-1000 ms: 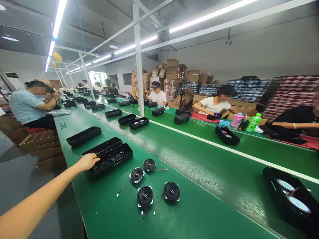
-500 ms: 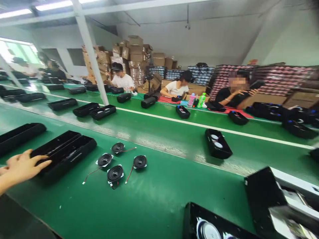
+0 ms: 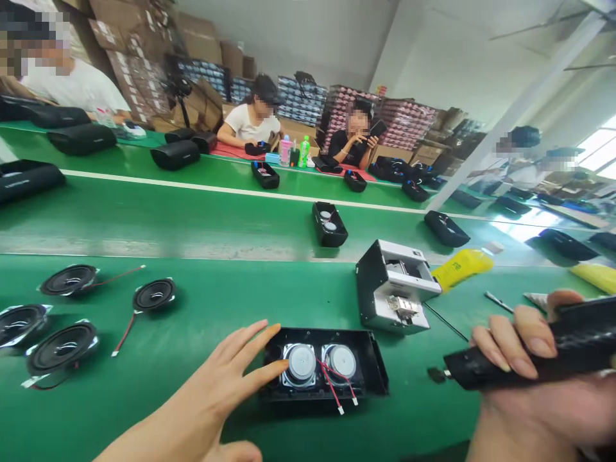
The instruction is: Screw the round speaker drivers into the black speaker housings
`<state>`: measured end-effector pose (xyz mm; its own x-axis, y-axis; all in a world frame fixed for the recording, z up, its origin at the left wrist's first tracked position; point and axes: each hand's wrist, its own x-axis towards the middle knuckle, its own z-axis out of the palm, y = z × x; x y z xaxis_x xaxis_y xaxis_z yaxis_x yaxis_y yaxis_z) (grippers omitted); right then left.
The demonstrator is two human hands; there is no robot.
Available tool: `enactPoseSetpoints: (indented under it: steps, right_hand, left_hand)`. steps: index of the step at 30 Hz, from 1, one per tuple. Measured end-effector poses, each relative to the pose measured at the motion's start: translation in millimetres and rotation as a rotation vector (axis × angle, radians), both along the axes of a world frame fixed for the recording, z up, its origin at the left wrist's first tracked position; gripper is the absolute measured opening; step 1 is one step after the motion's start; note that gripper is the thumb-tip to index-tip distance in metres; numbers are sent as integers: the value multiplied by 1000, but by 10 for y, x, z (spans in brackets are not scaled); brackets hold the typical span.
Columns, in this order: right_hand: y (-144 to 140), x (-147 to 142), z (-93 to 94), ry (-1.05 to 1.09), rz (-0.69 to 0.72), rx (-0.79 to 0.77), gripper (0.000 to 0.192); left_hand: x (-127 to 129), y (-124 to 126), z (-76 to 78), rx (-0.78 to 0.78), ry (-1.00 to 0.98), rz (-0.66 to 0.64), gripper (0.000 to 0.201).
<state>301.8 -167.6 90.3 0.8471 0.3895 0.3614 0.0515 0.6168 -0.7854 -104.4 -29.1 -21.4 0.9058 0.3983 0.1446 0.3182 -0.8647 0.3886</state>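
Note:
My left hand point(image 3: 226, 378) has its fingers spread, with fingertips at the left end of a black speaker housing point(image 3: 370, 366). Two round speaker drivers point(image 3: 301, 362) sit inside, backs up, and their red wires with white plugs hang over the front edge. At the right, my right hand point(image 3: 520, 359) is wrapped round a black electric screwdriver point(image 3: 486, 369). Its tip points left, apart from the housing. Several loose speaker drivers point(image 3: 154, 295) lie cone up on the green table to the left, some with wires trailing.
A black and silver screw feeder point(image 3: 399, 289) stands behind the housing, a yellow bottle point(image 3: 462, 268) lying beside it. Beyond, more housings point(image 3: 330, 224) rest on the green line point(image 3: 216, 212). Co-workers sit across, before stacked boxes point(image 3: 202, 38).
The view has swung right. My left hand has gone from the dark housings at the left to the one with two drivers. My right hand and the screwdriver have come into view.

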Motion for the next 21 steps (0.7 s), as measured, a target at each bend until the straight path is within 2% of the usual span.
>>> enactPoseSetpoints:
  steps: [2,5,8,11,15,21]
  right_hand:
    - [97,127,0,-118,5,37,69]
    - [263,202,-26,-297,-47,95,79]
    - [444,184,-84,-426,-107,110,70]
    - [596,174,-156,-481,-113,82,63]
    - [705,251,-255,-480,-72,56,60]
    - [711,339,-325,-488,-45,25,58]
  left_hand:
    - [302,23,36,1,1,-60,96]
    - [525,84,-24,62,-43,-85,89]
    - [588,105,-193,121,-77,-55,76]
    - [616,74,-313,102,-127,-18,60]
    - [677,44,-309,48,-179,-12,52]
    - [736,97,-271,35,-159,-31,49]
